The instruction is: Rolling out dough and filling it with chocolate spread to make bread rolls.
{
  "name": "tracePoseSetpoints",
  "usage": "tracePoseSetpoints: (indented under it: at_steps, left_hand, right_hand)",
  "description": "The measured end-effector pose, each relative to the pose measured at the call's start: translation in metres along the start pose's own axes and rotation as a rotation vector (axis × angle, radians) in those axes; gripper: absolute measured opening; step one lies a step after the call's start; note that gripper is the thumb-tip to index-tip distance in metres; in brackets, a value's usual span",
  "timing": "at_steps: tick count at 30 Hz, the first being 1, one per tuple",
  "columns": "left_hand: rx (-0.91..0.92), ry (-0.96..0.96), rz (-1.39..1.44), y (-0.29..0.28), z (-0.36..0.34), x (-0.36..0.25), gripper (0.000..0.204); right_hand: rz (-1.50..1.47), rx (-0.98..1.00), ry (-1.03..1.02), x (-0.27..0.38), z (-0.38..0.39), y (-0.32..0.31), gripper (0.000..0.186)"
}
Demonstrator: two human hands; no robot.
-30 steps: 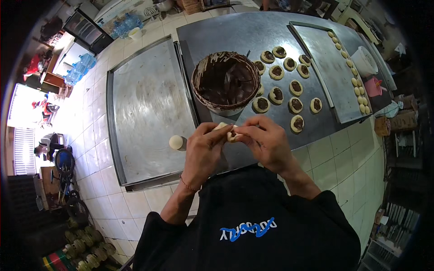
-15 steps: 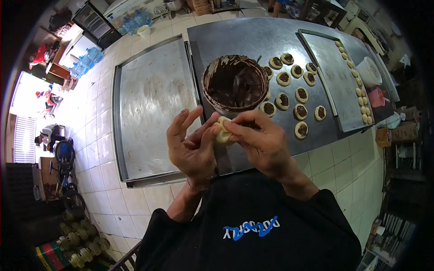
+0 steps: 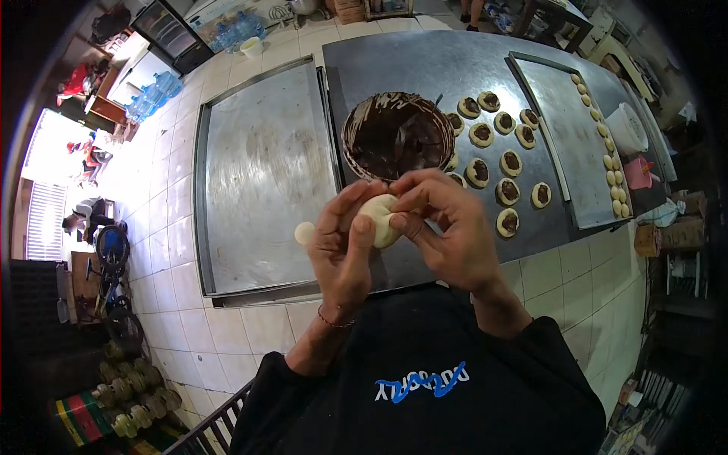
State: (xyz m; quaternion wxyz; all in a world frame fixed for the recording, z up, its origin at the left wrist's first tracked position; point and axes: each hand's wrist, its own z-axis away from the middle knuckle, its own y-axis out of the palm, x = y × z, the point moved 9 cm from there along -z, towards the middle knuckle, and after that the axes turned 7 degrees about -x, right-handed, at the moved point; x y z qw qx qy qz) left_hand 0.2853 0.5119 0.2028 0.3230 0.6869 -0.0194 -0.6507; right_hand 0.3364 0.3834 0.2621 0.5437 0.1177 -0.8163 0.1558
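At centre frame, the left hand [image 3: 343, 246] and right hand [image 3: 447, 227] both have their fingers clamped on a pale dough ball [image 3: 379, 218], held above the metal surface [image 3: 455, 68]. Just behind it stands a bowl of dark chocolate filling [image 3: 396, 136], with filled dough rounds [image 3: 500, 163] to its right. A small dough ball [image 3: 304, 233] rests on the empty tray [image 3: 258, 167] at left. Since the earlier frame, the hands have risen closer to the camera.
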Motion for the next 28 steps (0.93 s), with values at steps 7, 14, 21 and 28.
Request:
tracePoseSetpoints:
  at_steps: [7, 14, 21, 28]
  left_hand:
    - [-0.029, 0.155, -0.073, 0.012, 0.002, 0.004, 0.037]
    - [-0.022, 0.066, -0.185, 0.032, 0.006, 0.01, 0.044]
    - [-0.245, -0.445, 0.081, -0.033, 0.0, 0.065, 0.053]
    - [-0.261, -0.785, 0.054, -0.126, -0.032, 0.064, 0.038]
  right_hand:
    - [-0.18, -0.001, 0.147, -0.015, 0.005, -0.013, 0.015]
    - [-0.139, 0.13, 0.192, -0.042, -0.005, -0.016, 0.015]
    - [0.024, 0.225, 0.081, -0.048, -0.012, 0.034, 0.015]
    - [0.096, 0.104, 0.085, -0.079, -0.009, 0.109, 0.035]
